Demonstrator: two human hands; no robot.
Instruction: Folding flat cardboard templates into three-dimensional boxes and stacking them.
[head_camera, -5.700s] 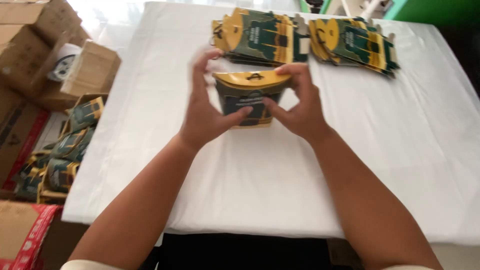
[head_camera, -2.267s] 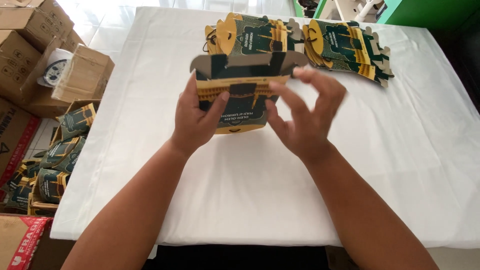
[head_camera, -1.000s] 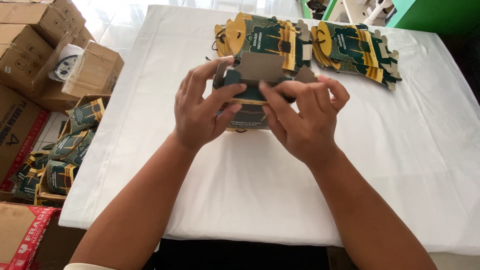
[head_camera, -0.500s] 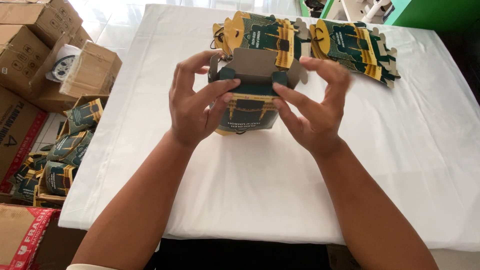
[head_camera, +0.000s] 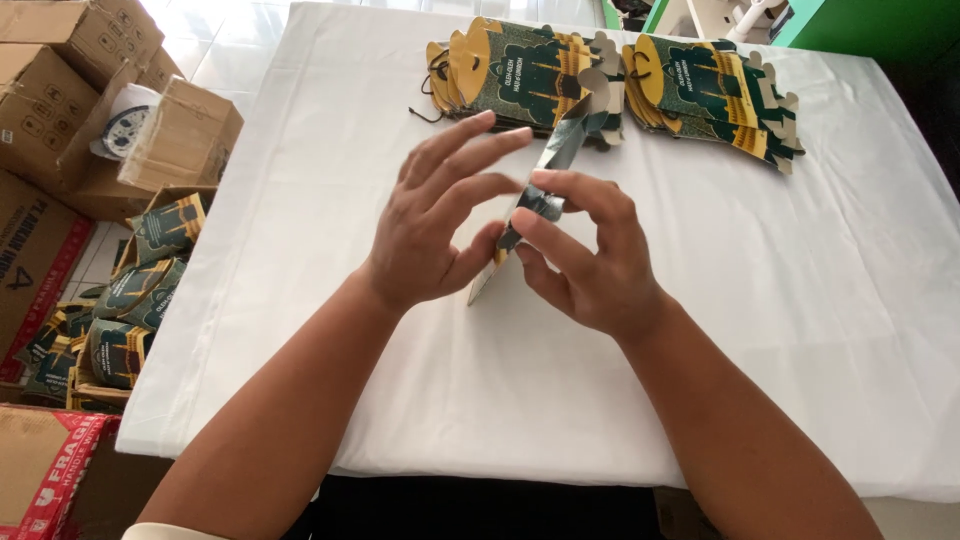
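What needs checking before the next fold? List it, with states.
1. Right hand grips the carton blank: ok.
2. Left hand fingers spread, only the thumb near the blank: grip cannot tell.
3. Blank held edge-on above the white tablecloth: ok.
4. Flat stacks within reach behind the hands: ok.
5. Which flap is folded: cannot tell.

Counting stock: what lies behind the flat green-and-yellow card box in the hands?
Behind the flat green-and-yellow card box lie two stacks of flattened boxes on the white tablecloth; their lower layers are covered.
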